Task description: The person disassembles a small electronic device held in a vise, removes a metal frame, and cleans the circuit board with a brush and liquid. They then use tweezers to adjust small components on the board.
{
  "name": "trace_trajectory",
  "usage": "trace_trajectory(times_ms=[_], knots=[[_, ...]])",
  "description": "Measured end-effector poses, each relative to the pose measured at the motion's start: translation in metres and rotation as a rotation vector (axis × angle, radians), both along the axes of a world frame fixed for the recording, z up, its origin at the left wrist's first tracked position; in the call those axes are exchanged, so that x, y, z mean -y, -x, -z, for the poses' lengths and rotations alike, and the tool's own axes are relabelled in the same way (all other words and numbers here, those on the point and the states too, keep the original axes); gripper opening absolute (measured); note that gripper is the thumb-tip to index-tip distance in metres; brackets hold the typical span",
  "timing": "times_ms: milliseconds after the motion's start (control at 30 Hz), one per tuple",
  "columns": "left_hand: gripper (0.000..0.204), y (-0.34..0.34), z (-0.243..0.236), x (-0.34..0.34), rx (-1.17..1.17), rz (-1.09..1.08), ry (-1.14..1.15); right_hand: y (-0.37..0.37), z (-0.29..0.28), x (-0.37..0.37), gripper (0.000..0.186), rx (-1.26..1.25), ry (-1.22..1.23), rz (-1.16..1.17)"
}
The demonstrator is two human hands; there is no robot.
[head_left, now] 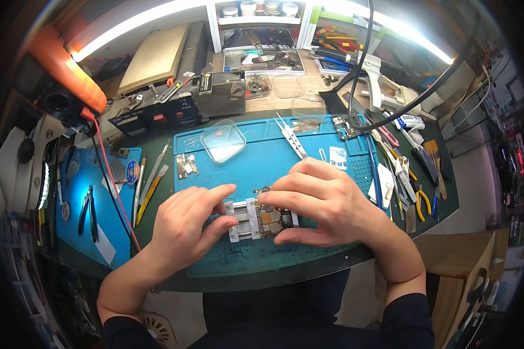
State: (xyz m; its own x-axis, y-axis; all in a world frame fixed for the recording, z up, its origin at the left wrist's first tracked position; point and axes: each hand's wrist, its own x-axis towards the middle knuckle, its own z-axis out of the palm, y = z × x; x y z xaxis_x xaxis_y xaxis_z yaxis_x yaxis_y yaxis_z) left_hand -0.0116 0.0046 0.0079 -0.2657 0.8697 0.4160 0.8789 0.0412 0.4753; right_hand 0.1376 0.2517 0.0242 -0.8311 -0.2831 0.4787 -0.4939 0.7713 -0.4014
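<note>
A metal clamp holder (244,220) with pale jaws and rods lies on the blue mat, a small circuit board (269,221) at its right part. Over the board, my right hand (326,203) has its index fingertip at the far edge and its thumb at the near edge, seemingly gripping it. My left hand (186,224) is beside the holder's left end, thumb tip close to or touching it, index finger stretched out and apart. A narrow board piece (263,189) shows just beyond the holder, partly covered by my right fingers. Tweezers (291,138) lie beyond my right hand.
A clear plastic box (223,141) and small metal parts (186,166) occupy the mat's far left. Pliers (87,213) lie on another blue mat at left. Brushes and yellow-handled cutters (423,203) crowd the right. A dark cable (413,107) loops overhead at right.
</note>
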Motion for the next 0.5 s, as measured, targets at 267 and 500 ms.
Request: trace_trajectory(times_ms=[267, 500], knots=[[0.045, 0.0000, 0.0008, 0.0001, -0.007, -0.003, -0.006, -0.0008, -0.0006, 0.0022, 0.071, 0.097, -0.047, -0.059], [0.044, 0.0001, 0.0010, 0.0001, -0.011, -0.006, 0.001, -0.0009, 0.0010, 0.0027, 0.074, 0.107, -0.061, -0.052]])
